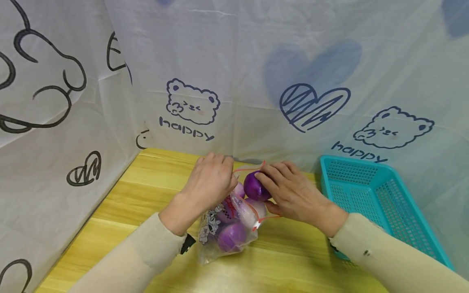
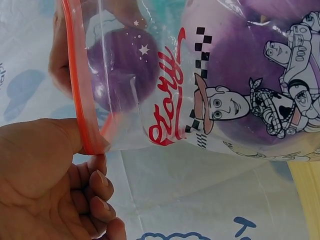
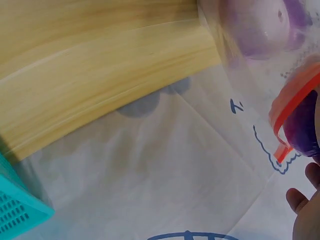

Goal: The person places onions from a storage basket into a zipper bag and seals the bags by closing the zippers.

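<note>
My left hand pinches the red zip edge of a clear plastic zip bag between thumb and index finger. The bag has cartoon figures and red lettering printed on it. Inside it lie several round purple and pale-pink objects, one of them a purple one low in the bag. My right hand grips a shiny, dark purple round object at the bag's open mouth, its fingers curled over the top. In the right wrist view, the red zip edge curves around this object.
A turquoise perforated plastic basket stands on the right, beside my right forearm. The pale wooden table ends at a white cloth printed with hearts, bears and the word happy. The cloth hangs behind the table and along its left side.
</note>
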`<state>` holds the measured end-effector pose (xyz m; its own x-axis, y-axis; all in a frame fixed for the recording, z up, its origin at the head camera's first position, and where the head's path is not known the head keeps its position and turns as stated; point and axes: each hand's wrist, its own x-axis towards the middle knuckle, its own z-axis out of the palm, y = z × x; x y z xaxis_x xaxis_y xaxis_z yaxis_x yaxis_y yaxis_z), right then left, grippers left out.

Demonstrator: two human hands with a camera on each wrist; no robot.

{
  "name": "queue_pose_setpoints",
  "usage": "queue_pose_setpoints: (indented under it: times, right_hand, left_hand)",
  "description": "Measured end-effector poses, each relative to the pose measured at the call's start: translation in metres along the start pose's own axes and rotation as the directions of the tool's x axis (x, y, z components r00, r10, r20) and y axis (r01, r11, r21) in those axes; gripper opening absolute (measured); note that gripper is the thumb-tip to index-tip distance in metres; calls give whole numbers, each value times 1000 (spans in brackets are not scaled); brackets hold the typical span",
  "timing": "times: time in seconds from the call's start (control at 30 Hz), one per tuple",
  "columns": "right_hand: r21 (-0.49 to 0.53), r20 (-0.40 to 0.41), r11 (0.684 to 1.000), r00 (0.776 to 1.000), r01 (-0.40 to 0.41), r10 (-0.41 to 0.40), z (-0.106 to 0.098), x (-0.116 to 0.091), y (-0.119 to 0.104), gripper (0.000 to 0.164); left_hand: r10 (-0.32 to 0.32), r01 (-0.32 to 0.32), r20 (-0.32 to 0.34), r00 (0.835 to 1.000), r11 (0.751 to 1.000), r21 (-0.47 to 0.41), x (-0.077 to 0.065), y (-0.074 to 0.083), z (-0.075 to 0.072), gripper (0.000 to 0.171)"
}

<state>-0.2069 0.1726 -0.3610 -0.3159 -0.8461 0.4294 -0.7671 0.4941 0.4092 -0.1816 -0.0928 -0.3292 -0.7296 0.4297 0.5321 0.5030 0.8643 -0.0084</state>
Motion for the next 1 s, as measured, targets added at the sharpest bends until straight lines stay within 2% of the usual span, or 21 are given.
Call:
queue_pose_setpoints:
  times: [0.2,0.47,0.57,0.67,0.73,0.8,0.87,0.93,0.97,1.0]
  right_hand:
    - [-24,16,1000,1000,-12,12,1,0,-1,82]
    - [-4,-11,996,996,-90,90,2,-10,3,72]
    - [6,-26,991,990,-137,137,3,-16,5,66]
    - [23,-38,971,970,-240,240,2,-23,2,53]
    - [53,-4,940,941,-337,337,0,-27,-2,43]
    - [109,96,884,890,-454,445,-3,-28,-7,31]
    - [185,242,799,815,-572,527,-7,-28,-11,25]
    - [259,379,687,726,-679,574,-10,-25,-14,23]
    - [289,430,631,687,-719,586,-12,-24,-14,22]
    - [315,465,583,657,-749,593,-13,-22,-14,22]
  left_hand:
    - [-7,7,11,1000,1000,-7,0,0,-2,16]
    - [-21,22,38,999,999,-26,1,-3,-5,17]
    - [-27,29,40,999,999,-44,1,-5,-5,17]
    - [-30,33,45,999,998,-52,0,-7,-4,17]
    - [-35,38,56,998,998,-54,0,-7,-4,17]
    - [-40,44,66,997,997,-57,-1,-8,-4,17]
    - [-46,51,79,996,997,-58,-1,-7,-6,18]
    - [-51,57,87,995,997,-60,0,-5,-8,19]
    - [-55,60,91,994,996,-59,0,-4,-9,19]
    - [-61,67,99,993,996,-58,0,-3,-11,19]
